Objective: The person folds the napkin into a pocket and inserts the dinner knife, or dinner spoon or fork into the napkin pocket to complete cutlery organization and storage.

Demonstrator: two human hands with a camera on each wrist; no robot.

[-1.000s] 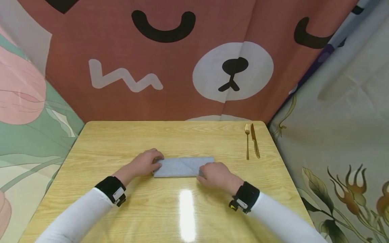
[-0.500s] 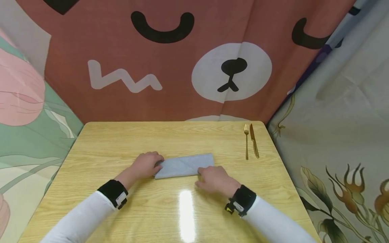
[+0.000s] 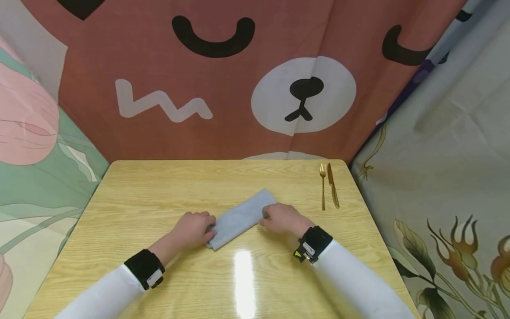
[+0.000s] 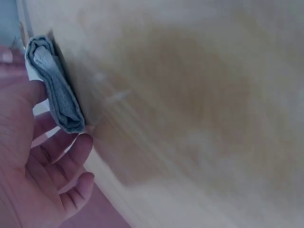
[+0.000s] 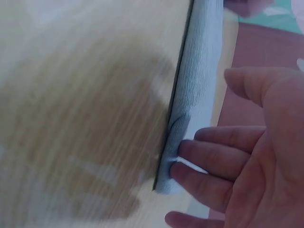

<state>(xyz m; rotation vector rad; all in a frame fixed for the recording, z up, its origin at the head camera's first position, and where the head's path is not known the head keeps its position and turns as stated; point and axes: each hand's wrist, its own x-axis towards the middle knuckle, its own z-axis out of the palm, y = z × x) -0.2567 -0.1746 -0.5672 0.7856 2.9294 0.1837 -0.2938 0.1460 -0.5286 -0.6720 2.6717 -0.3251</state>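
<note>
A grey-blue cloth [image 3: 243,216], folded into a long narrow strip, lies aslant on the table, its right end farther from me. My left hand [image 3: 193,229] grips its left end. In the left wrist view the thumb and fingers flank the end of the folded cloth [image 4: 61,92], where the stacked layers show. My right hand [image 3: 284,218] is at the near edge by the right end. In the right wrist view its fingertips [image 5: 185,171] touch the folded edge of the cloth [image 5: 199,57], while the thumb stands apart from it.
On the light wooden table [image 3: 159,181], a gold fork [image 3: 323,186] and a gold knife [image 3: 333,186] lie side by side at the far right. Printed curtains stand behind and to both sides, with a brown bear-face curtain [image 3: 223,88] at the far edge.
The cloth has turned from lying level to slanting: its right end swung away from me and its left end came nearer. My left hand moved nearer with it; my right hand moved slightly farther away.
</note>
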